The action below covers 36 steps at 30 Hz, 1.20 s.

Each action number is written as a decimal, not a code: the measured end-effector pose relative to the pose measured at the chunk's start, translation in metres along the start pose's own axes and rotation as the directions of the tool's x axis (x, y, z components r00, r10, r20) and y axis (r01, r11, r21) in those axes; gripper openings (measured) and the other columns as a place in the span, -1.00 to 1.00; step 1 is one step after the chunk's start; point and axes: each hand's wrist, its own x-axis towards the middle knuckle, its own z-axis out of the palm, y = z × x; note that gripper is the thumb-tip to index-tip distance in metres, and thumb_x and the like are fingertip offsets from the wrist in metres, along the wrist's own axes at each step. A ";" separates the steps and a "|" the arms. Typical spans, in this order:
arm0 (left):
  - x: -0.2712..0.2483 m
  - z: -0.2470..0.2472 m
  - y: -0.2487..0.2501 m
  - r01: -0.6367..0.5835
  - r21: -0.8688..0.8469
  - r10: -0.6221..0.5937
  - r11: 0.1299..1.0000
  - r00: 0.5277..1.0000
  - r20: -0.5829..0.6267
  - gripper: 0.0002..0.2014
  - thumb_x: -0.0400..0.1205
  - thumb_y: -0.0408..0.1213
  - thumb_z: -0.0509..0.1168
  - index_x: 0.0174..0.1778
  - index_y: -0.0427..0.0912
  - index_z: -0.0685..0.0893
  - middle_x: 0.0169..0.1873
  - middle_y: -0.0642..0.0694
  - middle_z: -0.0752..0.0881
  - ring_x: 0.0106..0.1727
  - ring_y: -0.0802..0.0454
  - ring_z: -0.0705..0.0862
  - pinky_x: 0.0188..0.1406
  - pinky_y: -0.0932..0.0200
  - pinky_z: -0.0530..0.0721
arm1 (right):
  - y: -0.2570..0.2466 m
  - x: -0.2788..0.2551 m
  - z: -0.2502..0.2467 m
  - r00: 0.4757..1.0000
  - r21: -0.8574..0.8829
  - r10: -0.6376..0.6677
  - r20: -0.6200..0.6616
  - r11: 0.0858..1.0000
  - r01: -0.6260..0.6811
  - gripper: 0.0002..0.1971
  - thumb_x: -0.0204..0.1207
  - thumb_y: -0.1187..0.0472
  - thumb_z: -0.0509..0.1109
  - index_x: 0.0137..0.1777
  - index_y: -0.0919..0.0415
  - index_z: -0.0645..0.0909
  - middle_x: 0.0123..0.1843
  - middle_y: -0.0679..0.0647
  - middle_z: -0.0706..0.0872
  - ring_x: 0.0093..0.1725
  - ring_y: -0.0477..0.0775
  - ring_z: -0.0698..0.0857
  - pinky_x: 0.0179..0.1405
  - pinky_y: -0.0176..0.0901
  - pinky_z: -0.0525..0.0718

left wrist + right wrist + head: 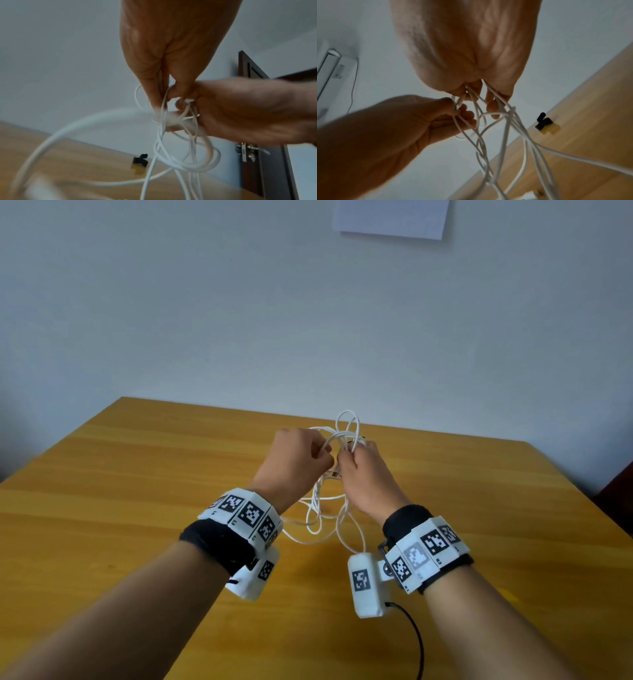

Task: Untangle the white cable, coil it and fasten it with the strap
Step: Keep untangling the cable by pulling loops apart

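Note:
A tangled white cable (pixel 320 510) hangs in loops between both hands above the wooden table (pixel 137 474). My left hand (pixel 298 458) pinches strands of the cable (pixel 163 135) at the top of the tangle. My right hand (pixel 359 467) grips a bunch of strands (pixel 505 128) just beside it, knuckles nearly touching the left. Loops stick up above the fingers and longer loops trail down onto the table. A black strap (pixel 141 159) lies on the table near its far edge, also seen in the right wrist view (pixel 541 119). A cable plug shows blurred at the bottom (pixel 39 189).
The table's far edge meets a pale wall (pixel 308 320). A sheet of paper (pixel 390 217) hangs on the wall. A dark door with a metal handle (pixel 248 150) stands to the right. A black wire (pixel 414 638) runs from my right wrist device.

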 end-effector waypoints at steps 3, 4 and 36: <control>-0.001 -0.002 -0.004 0.006 -0.007 -0.006 1.000 0.997 -0.078 -0.85 0.63 -0.27 0.32 -0.01 -0.15 0.80 -0.32 -0.06 0.82 -0.25 -0.07 0.77 -0.19 -0.04 0.75 | -0.009 -0.005 -0.004 0.995 0.226 0.069 0.077 0.970 -0.085 -0.63 0.71 0.07 0.20 -0.15 0.41 0.50 -0.23 0.36 0.35 -0.26 0.37 0.32 -0.25 0.03 0.46; 0.000 -0.004 -0.004 0.019 0.001 -0.019 1.000 0.996 -0.089 -0.83 0.66 -0.26 0.29 0.08 -0.15 0.76 -0.27 -0.07 0.82 -0.21 -0.08 0.76 -0.19 -0.03 0.73 | -0.010 -0.005 -0.005 0.987 0.297 0.110 0.120 0.944 -0.141 -0.65 0.58 -0.04 0.24 -0.11 0.30 0.54 -0.15 0.27 0.42 -0.16 0.30 0.39 -0.12 0.06 0.46; 0.002 -0.001 -0.021 0.253 -0.537 -0.195 0.804 0.967 0.164 -0.67 0.78 -0.50 0.16 0.08 -0.08 0.80 -0.13 -0.09 0.79 -0.02 0.01 0.79 0.20 -0.09 0.74 | 0.017 0.005 -0.025 0.951 0.843 0.301 0.067 0.493 -0.215 -0.82 0.78 0.36 0.09 -0.04 0.30 0.47 0.00 0.37 0.54 -0.44 0.17 0.75 -0.22 0.16 0.84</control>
